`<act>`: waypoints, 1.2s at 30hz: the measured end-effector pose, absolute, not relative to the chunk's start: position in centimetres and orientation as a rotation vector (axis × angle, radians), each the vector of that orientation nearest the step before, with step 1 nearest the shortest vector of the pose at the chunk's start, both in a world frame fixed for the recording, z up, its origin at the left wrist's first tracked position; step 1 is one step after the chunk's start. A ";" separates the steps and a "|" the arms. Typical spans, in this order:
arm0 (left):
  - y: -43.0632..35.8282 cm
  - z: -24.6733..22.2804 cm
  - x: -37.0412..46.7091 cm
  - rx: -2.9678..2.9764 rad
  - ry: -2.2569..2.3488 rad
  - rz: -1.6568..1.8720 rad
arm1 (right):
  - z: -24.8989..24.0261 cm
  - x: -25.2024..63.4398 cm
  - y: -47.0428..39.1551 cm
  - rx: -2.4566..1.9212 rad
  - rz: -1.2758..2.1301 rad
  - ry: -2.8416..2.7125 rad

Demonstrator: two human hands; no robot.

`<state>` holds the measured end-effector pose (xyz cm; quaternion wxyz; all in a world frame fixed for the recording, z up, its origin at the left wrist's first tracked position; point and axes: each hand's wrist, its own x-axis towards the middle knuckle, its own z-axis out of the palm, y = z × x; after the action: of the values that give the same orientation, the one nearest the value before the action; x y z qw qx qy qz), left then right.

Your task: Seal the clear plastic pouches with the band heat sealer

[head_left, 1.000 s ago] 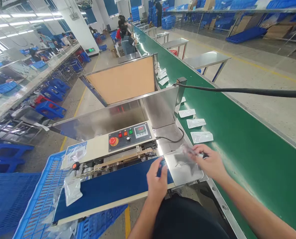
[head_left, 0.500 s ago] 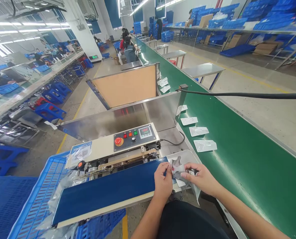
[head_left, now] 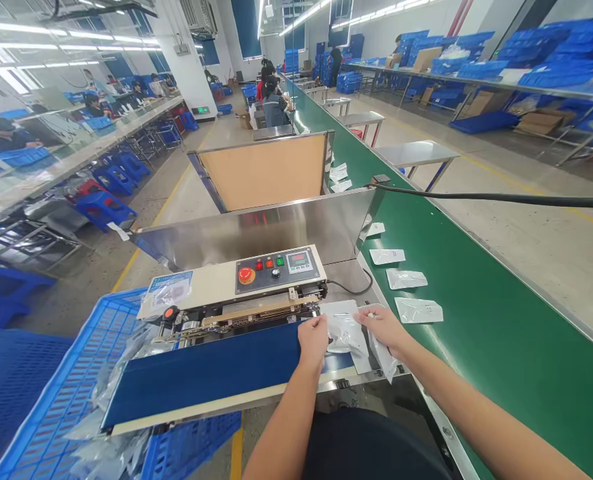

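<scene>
My left hand (head_left: 313, 341) is closed at the left edge of a clear plastic bag (head_left: 345, 332), pinching it near the inlet end of the sealing machine (head_left: 211, 287). The bag has a white upper part and lies over the right end of the blue belt (head_left: 206, 370). My right hand (head_left: 382, 328) is closed at the bag's right side, its fingertips pressed together. Another clear packet (head_left: 384, 360) hangs below the right hand; which fingers hold it cannot be made out.
Flat packets (head_left: 419, 311) lie in a row on the green conveyor (head_left: 476, 320) to the right. A metal panel (head_left: 261, 230) stands behind the machine, and a black cable (head_left: 501, 197) crosses the conveyor. A blue basket (head_left: 89, 353) with clear bags is at the left.
Both hands have moved slightly up from the tray area, and the bag between them is now spread out flat at the machine's inlet. The view has shifted a little.
</scene>
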<state>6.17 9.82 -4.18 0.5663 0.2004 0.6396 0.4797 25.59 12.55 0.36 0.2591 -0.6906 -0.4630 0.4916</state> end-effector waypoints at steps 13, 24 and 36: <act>8.0 -3.2 -2.0 0.452 1.711 1.285 | -0.1 18.6 14.2 -1.762 1.584 -1.365; 2.1 0.0 4.2 1.079 1.392 1.184 | 3.8 17.7 9.4 -1.480 1.487 -1.151; 5.9 -0.3 5.6 0.807 1.359 1.224 | 2.4 23.8 8.3 -1.521 1.371 -1.300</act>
<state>5.55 5.87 -0.30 0.5407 0.3398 0.5718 0.5150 23.77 8.29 2.38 0.3503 -0.5873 -0.5019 0.5295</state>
